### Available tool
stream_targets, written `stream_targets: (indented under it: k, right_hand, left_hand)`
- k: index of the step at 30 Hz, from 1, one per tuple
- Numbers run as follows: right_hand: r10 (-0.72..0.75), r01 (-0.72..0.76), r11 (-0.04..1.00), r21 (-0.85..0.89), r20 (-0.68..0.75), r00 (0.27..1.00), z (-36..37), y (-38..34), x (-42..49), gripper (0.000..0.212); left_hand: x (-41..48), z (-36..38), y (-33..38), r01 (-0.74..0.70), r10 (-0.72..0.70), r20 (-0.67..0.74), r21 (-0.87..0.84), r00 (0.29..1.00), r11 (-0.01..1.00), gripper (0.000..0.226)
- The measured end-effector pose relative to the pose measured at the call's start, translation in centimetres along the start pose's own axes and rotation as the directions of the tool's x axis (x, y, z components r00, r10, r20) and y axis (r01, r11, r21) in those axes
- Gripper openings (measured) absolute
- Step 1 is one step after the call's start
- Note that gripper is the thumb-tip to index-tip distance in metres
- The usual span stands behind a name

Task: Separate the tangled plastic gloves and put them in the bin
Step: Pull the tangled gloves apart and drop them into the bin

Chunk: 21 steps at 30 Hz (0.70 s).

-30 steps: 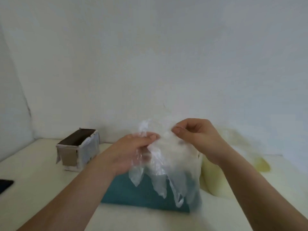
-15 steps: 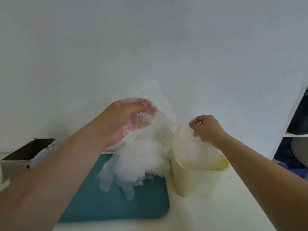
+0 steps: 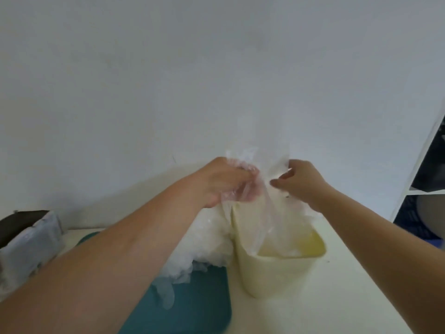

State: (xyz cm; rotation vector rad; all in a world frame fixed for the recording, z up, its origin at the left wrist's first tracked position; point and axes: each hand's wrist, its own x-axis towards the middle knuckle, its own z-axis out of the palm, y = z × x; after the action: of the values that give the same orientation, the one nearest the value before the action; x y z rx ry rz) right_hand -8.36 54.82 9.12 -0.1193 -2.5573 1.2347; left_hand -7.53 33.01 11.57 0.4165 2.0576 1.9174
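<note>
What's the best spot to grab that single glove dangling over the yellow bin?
Pinch its top edge, coming from the right, as the right hand does: the glove hangs limp toward the bin, while the left hand holds the clump on its other side.

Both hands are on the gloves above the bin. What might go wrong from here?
The left hand grips the whole tangled clump right beside the bin. If the glove pinched by the right hand does not peel free, several may drop in as a tangle.
One loose glove dangles low over the teal tray and might slip out of the clump.
</note>
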Motion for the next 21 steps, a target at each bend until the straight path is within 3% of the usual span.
stream_targets:
  k: [3, 5, 8, 9, 12, 15, 17, 19, 21]
  right_hand:
    - [-0.055, 0.033, 0.996, -0.087, -0.274, 0.96, -2.6, -0.7, -0.7, 0.031]
    - [-0.132, 0.107, 0.989, -0.103, -0.283, 0.95, -3.0, -2.3, -2.1, 0.027]
    - [-0.181, 0.177, 0.972, -0.156, -0.017, 0.983, -1.4, -4.9, -4.7, 0.029]
    - [-0.156, 0.176, 0.961, -0.215, 0.104, 0.982, -0.9, -5.5, -5.5, 0.032]
    - [0.071, 0.143, 0.87, -0.471, 0.407, 0.911, 1.2, -5.8, -6.9, 0.048]
    - [0.212, 0.179, 0.761, -0.623, 0.5, 0.84, 4.3, -4.3, -6.7, 0.069]
    - [0.245, 0.223, 0.692, -0.686, 0.514, 0.822, 6.6, -2.8, -5.7, 0.072]
    - [0.266, 0.284, 0.628, -0.725, 0.542, 0.797, 8.6, -1.1, -4.5, 0.068]
    - [0.298, 0.327, 0.586, -0.741, 0.572, 0.764, 9.7, -0.1, -3.6, 0.062]
  left_hand:
    - [2.4, 1.7, -2.0, 0.047, -0.033, -0.101, 0.141, 0.994, 0.989, 0.021]
    - [3.2, 2.8, -2.8, 0.1, -0.077, -0.137, 0.173, 0.988, 0.98, 0.023]
    - [4.2, 3.5, -3.8, 0.144, -0.11, -0.162, 0.215, 0.981, 0.966, 0.011]
    - [4.2, 3.4, -3.9, 0.152, -0.116, -0.171, 0.216, 0.979, 0.965, 0.02]
    - [4.5, 2.4, -4.3, 0.097, -0.076, -0.221, 0.085, 0.972, 0.992, 0.032]
    - [3.8, 0.0, -4.6, 0.005, 0.04, -0.354, 0.124, 0.934, 0.992, 0.036]
    - [2.4, -2.0, -4.9, -0.045, 0.119, -0.412, 0.185, 0.904, 0.982, 0.035]
    - [0.3, -3.8, -5.4, -0.062, 0.201, -0.401, 0.335, 0.894, 0.94, 0.031]
    - [-1.9, -5.2, -6.4, -0.034, 0.247, -0.279, 0.597, 0.928, 0.802, 0.033]
